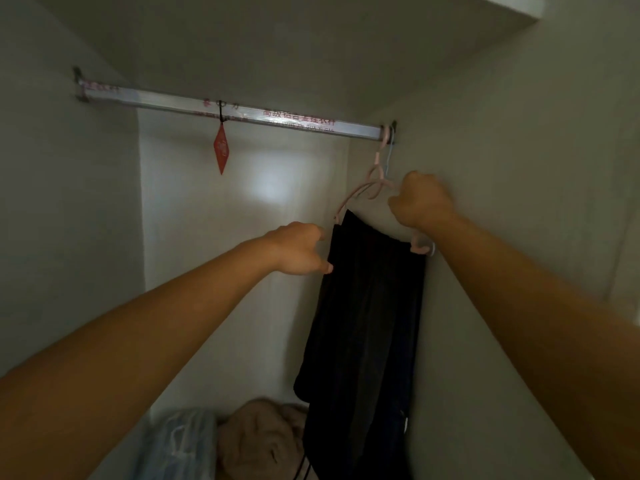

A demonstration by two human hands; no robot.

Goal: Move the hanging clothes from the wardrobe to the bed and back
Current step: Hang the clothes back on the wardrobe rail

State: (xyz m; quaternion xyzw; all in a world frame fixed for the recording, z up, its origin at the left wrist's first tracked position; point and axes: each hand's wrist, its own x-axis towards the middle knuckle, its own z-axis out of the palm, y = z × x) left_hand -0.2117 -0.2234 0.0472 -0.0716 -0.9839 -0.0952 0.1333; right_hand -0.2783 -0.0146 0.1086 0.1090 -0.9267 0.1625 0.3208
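A black garment (367, 306) hangs folded over a pink hanger (372, 181) at the right end of the silver wardrobe rail (235, 110). A second, pale blue hanger hook (389, 157) sits right behind the pink one on the rail. My left hand (299, 249) pinches the garment's upper left edge between thumb and fingers. My right hand (420, 200) is curled around the hanger's right shoulder, close to the wardrobe's right wall. The fingertips of that hand are hidden.
A red diamond-shaped tag (221, 148) dangles from the middle of the rail. On the wardrobe floor lie a beige bundle (263, 441) and a bluish plastic-wrapped item (180, 445). The wardrobe's side walls stand close on both sides, and a shelf (512, 5) is overhead.
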